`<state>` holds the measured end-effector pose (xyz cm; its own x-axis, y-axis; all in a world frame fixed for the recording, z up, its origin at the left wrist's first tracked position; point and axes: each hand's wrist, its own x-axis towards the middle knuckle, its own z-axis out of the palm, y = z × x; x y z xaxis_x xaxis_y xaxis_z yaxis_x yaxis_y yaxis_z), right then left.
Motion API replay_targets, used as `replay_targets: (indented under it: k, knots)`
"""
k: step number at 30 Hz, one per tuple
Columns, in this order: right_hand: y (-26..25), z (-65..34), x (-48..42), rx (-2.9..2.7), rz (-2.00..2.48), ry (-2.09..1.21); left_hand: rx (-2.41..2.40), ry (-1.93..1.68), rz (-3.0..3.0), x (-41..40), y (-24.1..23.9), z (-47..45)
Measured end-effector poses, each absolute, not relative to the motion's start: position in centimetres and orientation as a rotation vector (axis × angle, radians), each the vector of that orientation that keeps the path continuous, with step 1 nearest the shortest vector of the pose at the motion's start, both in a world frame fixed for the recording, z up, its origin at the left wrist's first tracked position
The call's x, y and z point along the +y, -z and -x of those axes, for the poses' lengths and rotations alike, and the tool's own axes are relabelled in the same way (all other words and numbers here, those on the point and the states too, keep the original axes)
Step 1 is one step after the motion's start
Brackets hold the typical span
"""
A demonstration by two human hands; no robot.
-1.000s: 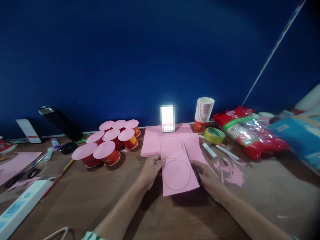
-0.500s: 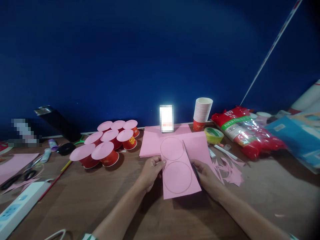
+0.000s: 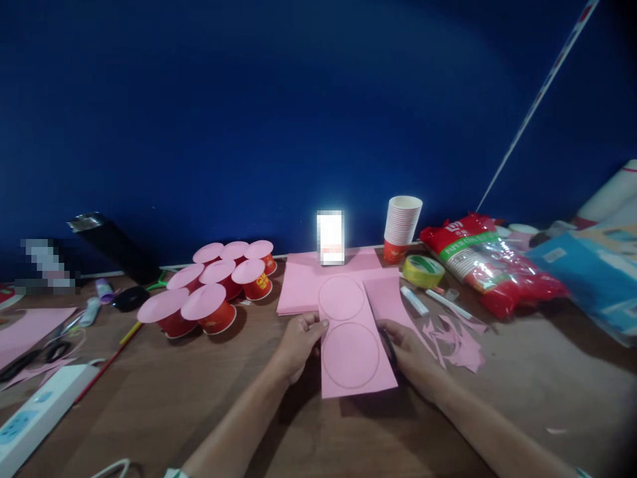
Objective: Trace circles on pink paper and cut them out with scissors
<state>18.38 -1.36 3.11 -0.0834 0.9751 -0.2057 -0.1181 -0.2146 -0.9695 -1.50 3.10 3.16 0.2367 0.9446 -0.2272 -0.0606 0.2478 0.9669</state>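
Centrally, one pink strip [image 3: 349,325] bearing two drawn circles [image 3: 351,356] was held above the table [image 3: 279,431], its left edge pinched by the left hand [image 3: 299,344]; dark scissors [image 3: 391,350], mostly hidden, were gripped in the right hand [image 3: 407,348]. A circle could be nicked were the strip tilted. Room was offered nearside; rightward it was bounded by scraps [image 3: 469,359].

On my feed, a dark blue wall [image 3: 259,119] fills twelve o'clock, with a thin pale strip [image 3: 560,62] slanting at two. Around three I see a shiny red package [image 3: 517,285], a blue packet [image 3: 587,279] further out beside it. Over at nine I have a black flask [image 3: 119,249], and at eight a white power strip [image 3: 44,411] on the tabletop [image 3: 129,392]
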Motion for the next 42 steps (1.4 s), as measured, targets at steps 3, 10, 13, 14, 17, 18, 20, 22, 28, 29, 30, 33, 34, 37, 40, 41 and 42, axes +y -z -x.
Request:
replay_targets:
  k: [3, 10, 13, 14, 17, 18, 20, 22, 28, 29, 30, 33, 34, 37, 40, 41, 42]
  knots:
    - [-3.2, -18.4, -1.4, -1.063, 1.209, -1.487, 1.077, -0.892, -1.094, 3.1, -3.1, 1.5]
    - [-3.2, -18.4, -1.2, -0.982, 1.282, -1.476, 1.067, -0.859, -1.103, 2.9, -3.1, 1.5]
    - [-2.9, -18.6, -1.0, -0.995, 1.222, -1.452, 1.054, -0.828, -1.125, 2.8, -3.2, 1.5]
    - [-2.8, -18.7, -1.0, -1.004, 1.196, -1.450, 1.056, -0.826, -1.131, 2.8, -3.3, 1.5]
    - [-2.5, -18.9, -0.8, -1.031, 1.149, -1.440, 1.065, -0.823, -1.141, 2.7, -3.3, 1.5]
    - [-2.4, -18.9, -0.8, -1.041, 1.141, -1.436, 1.066, -0.822, -1.145, 2.6, -3.2, 1.5]
    - [-2.3, -18.9, -0.7, -1.056, 1.128, -1.434, 1.065, -0.818, -1.157, 2.6, -3.0, 1.6]
    - [-2.1, -19.0, -0.7, -1.059, 1.110, -1.438, 1.066, -0.816, -1.166, 2.6, -2.8, 1.6]
    - [-1.8, -19.1, -0.6, -1.045, 1.102, -1.441, 1.078, -0.816, -1.172, 2.6, -2.5, 1.6]
    - [-1.7, -19.1, -0.6, -1.044, 1.098, -1.439, 1.077, -0.813, -1.179, 2.6, -2.6, 1.6]
    - [-1.7, -19.2, -0.6, -1.046, 1.095, -1.437, 1.076, -0.808, -1.185, 2.6, -2.6, 1.6]
    - [-2.0, -19.2, -0.6, -1.062, 1.127, -1.410, 1.080, -0.794, -1.189, 2.7, -2.8, 1.6]
    - [-2.2, -19.3, -0.6, -1.072, 1.150, -1.389, 1.084, -0.790, -1.186, 2.7, -2.9, 1.6]
    - [-2.6, -19.3, -0.8, -1.114, 1.214, -1.345, 1.084, -0.789, -1.184, 2.6, -3.0, 1.6]
    - [-2.6, -19.3, -0.9, -1.101, 1.289, -1.360, 1.079, -0.812, -1.189, 2.7, -2.9, 1.7]
    - [-2.4, -19.3, -0.9, -1.076, 1.317, -1.367, 1.087, -0.825, -1.193, 2.9, -2.8, 1.8]
    - [-2.3, -19.3, -0.8, -1.046, 1.338, -1.373, 1.101, -0.833, -1.201, 3.0, -2.7, 2.0]
